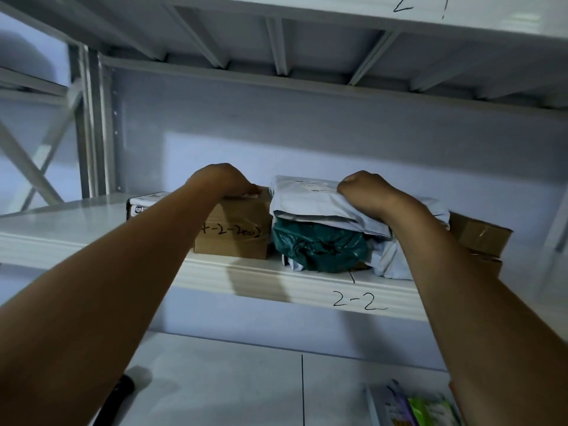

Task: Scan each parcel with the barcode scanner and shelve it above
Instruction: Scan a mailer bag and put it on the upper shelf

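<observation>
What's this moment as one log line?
step: shelving | left hand: rests on cardboard box | right hand: grips white bag | shelf: 2-2

"2-2" handwritten on shelf edge (276,287), "-2-200" on cardboard box (239,216), cut-off "2-" on upper shelf (461,13)

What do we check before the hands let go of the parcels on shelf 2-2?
1. Cardboard box sits behind the shelf edge: ok.
2. White mailer rests on the green bag: ok. Whether it stays put once released: cannot tell.
3. Left hand rests on the box top, looks free to lift: ok.
4. Right hand grip on the mailer: cannot tell, fingers hidden.
5. Scanner within reach: cannot tell. A dark object lies on the lower surface, too blurred to identify.
</observation>
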### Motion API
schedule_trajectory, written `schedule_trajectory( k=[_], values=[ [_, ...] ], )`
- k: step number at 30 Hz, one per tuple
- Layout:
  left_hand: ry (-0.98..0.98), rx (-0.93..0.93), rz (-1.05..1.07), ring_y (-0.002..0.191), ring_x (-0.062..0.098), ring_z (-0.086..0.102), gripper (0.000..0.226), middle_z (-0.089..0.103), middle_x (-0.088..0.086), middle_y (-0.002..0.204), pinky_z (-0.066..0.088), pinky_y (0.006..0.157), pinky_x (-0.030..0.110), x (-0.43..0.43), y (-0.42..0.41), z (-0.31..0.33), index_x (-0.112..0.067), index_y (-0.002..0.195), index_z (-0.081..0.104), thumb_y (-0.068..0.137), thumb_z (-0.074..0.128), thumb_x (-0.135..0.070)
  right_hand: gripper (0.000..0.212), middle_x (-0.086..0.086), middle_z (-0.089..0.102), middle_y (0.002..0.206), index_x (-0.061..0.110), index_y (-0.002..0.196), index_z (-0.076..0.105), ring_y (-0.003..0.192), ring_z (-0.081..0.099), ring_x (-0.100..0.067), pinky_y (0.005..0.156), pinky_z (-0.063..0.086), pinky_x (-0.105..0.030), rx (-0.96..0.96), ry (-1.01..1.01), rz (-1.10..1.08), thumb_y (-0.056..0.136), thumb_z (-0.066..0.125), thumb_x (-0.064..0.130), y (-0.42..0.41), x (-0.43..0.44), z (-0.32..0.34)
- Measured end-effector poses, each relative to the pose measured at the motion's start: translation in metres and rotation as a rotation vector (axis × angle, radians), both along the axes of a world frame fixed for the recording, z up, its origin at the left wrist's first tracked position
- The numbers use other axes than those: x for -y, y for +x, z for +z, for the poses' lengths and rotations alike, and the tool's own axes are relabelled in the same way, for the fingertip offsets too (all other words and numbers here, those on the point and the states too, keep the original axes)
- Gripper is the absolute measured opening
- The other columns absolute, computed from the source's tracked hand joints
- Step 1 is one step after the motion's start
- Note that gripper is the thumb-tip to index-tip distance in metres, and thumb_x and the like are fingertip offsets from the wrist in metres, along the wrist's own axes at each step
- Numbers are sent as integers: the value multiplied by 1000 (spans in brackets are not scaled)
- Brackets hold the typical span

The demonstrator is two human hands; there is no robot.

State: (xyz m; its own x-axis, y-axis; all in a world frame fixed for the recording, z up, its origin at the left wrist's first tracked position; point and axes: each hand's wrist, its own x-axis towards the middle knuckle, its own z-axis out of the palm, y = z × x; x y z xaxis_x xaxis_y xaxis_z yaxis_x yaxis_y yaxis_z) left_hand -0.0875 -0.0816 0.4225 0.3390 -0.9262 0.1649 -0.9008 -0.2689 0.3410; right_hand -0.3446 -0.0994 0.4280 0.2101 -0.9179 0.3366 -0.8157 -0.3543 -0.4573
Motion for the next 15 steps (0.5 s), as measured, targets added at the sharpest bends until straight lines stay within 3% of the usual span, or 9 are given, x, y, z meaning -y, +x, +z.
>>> schedule_trajectory(
  k=[5,8,11,15],
  values=[
    [-52,2,-20,107,29,58,57,58,10,109,44,97,39,4,6,-2,-7,115,60,98,59,-61,27,-7,48,79,10,75,42,70,42,-21,63,33,-35,8,-7,-16,100,41,19,2,0,-2],
    [-74,20,-23,97,27,54,55,56,9,103,44,94,39,7,11,-4,-7,103,53,97,60,-61,30,-5,46,75,11,70,39,67,41,-21,61,32,-36,18,-12,-36,99,41,17,4,1,-3],
    [-85,22,-35,99,29,55,58,56,10,104,45,94,40,8,14,-6,-7,102,53,95,60,-64,32,-6,43,71,11,67,37,65,39,-22,59,30,-36,78,-34,-46,98,43,17,6,-4,-4],
    [-43,63,-46,118,34,60,66,57,15,108,41,92,37,2,12,-4,2,117,61,99,55,-60,31,-7,46,75,9,71,42,68,43,-21,58,31,-33,97,-42,-81,101,42,18,11,-10,-3]
  ],
)
